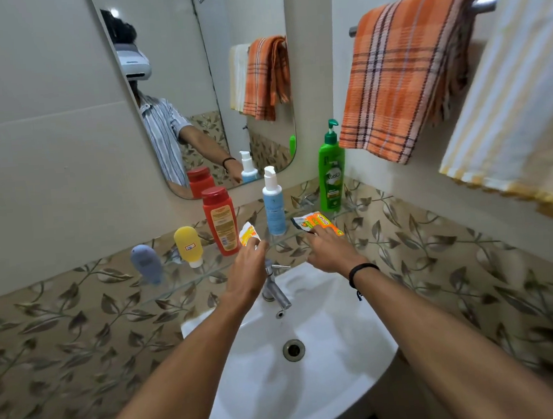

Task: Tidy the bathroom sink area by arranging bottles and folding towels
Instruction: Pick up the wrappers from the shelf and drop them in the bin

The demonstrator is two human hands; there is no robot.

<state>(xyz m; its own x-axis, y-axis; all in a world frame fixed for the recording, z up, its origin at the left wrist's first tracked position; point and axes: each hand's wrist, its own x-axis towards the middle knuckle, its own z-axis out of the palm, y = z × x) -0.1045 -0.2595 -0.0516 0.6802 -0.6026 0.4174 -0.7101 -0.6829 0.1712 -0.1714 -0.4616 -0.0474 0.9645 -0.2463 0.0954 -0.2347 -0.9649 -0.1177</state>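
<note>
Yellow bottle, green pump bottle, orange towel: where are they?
yellow bottle [188, 246], head view, middle of its body.
green pump bottle [332, 178], head view, on its label.
orange checked towel [403, 77], head view, middle of the hanging cloth.

Both bare forearms are stretching forward and up from the lower corners and converging toward the middle, with the left hand [248, 267] and right hand [330, 253] lying close side by side, backs up. The left hand is pinching a small white-and-orange sachet [248, 233] at its lower edge, its fingers [254, 244] bunched together and the thumb sticking out to the right. The right hand, with a black band [363, 273] circling its wrist, is reaching with nearly straight fingers, their tips touching an orange sachet [322, 221].
</note>
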